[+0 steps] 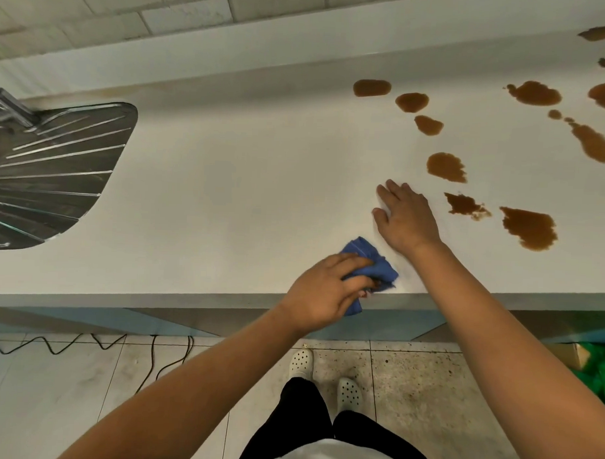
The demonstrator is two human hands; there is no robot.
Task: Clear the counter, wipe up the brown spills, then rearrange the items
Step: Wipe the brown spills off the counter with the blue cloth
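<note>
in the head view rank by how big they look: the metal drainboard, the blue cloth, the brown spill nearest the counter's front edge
1. metal drainboard, though cut off at the left edge
2. brown spill nearest the front edge
3. blue cloth, partly hidden by the left hand, so ranks 2 and 3 are unsure

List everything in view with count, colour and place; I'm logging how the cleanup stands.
counter: one, white, across the middle of the view
spills: about a dozen or more, brown, on the right part of the counter, running off the right edge
cloth: one, blue, at the counter's front edge
drainboard: one, ribbed metal, at the left end
wall: grey blocks, behind the counter
cables: black, on the floor at left
bag: green, on the floor at right
shoes: two, white
left hand: gripping the cloth
right hand: flat on the counter, empty
</note>
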